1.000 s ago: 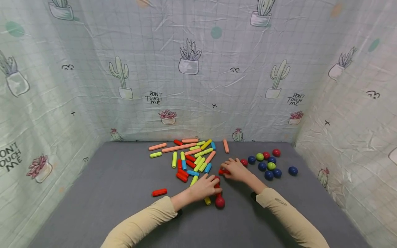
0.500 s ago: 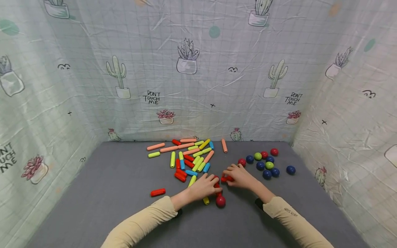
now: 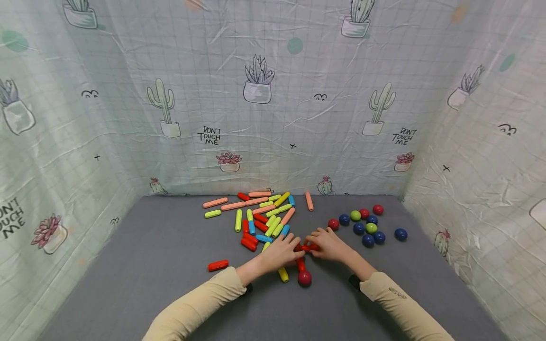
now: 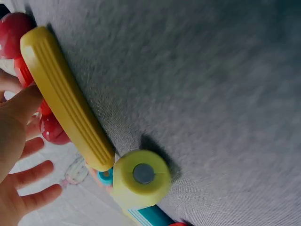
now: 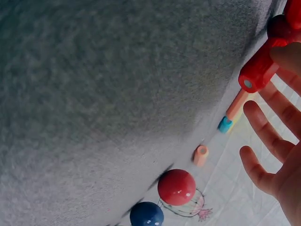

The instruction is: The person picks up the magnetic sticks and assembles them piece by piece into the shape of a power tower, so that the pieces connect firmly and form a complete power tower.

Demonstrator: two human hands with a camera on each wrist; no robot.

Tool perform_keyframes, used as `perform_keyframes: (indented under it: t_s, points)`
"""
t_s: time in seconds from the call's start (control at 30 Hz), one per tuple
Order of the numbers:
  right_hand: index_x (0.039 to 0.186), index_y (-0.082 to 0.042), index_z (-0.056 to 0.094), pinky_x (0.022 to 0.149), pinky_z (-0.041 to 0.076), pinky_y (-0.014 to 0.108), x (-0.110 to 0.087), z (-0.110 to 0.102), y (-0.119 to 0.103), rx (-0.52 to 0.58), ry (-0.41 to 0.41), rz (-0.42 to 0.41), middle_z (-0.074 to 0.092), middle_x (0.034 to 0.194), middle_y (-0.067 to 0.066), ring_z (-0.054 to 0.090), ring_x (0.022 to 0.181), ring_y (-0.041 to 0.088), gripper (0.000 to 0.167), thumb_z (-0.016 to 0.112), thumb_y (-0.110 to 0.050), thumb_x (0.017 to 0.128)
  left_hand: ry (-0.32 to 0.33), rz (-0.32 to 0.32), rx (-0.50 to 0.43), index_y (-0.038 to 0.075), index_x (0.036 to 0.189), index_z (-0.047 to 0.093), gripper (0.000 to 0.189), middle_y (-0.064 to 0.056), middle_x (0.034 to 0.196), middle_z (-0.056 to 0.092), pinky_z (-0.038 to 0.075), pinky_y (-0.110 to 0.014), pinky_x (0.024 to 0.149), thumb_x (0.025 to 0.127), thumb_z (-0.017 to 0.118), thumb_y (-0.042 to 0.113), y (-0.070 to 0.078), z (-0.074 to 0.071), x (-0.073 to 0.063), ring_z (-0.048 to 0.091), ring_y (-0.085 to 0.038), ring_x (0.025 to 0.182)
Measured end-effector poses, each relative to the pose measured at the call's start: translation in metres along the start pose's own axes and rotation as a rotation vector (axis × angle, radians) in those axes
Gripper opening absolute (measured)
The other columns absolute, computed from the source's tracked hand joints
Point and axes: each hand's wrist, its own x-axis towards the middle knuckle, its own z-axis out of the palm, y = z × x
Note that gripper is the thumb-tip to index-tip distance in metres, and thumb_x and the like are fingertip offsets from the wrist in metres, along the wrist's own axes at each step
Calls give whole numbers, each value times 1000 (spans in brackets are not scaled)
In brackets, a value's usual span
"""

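Note:
Two red balls, the front ball (image 3: 304, 278) and the far ball (image 5: 278, 27), sit at the ends of a red magnetic rod (image 3: 301, 265). My left hand (image 3: 279, 253) holds this rod near its far end, with the thumb (image 4: 26, 101) against it in the left wrist view. A second red rod (image 5: 260, 67) is pinched between the thumb and fingers of my right hand (image 3: 330, 245). Its inner end meets the far ball, so the two rods form a corner. A yellow rod (image 4: 68, 99) lies beside my left hand, partly under it in the head view.
Several coloured rods, such as a pink rod (image 3: 215, 202), lie spread beyond my left hand. One red rod (image 3: 218, 265) lies apart at left. Past my right hand are red, blue and green balls, including a blue ball (image 3: 401, 234). A patterned curtain (image 3: 273, 142) surrounds the grey table (image 3: 162, 265).
My right hand has brought its red rod toward me and left, up against the far red ball. My left hand has stayed by the rod with two balls, shifting slightly.

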Motion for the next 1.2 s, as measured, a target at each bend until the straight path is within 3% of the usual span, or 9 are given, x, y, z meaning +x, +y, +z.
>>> perform_keyframes:
  t_s: [0.27,0.6,0.8,1.03,1.2]
  points:
    - [93,-21,63,65,28,28,-4,-1,5,120,-14,6,64,80,-7,47,75,11,16,67,-21,77,-70,6,-70,32,111,57,26,2,117,55,47,-30,79,86,54,38,-4,-1,1,50,-19,101]
    - [91,-22,63,68,29,29,-5,-2,6,124,-58,25,62,79,-10,46,76,10,12,64,-25,79,-113,4,-132,35,110,58,25,4,123,54,46,-34,87,85,57,33,-5,-3,4,49,-23,112]
    - [90,-22,64,68,30,30,-5,-3,11,136,-37,26,63,83,-10,46,77,10,11,63,-26,80,-98,10,-122,35,107,59,22,6,117,57,47,-29,79,85,57,34,-5,-4,6,52,-17,99]
    - [88,-17,66,67,34,37,-6,-3,36,-25,127,114,61,86,-2,49,79,18,12,67,-19,76,-97,33,-129,38,110,60,31,5,108,57,42,-25,72,83,49,50,-4,-2,6,48,-14,88]
    - [96,-14,65,66,35,41,-8,-3,57,-137,151,181,57,94,7,46,84,25,21,69,-15,75,-90,48,-153,35,102,64,34,2,105,56,44,-27,73,83,45,56,-3,-4,5,47,-15,90]
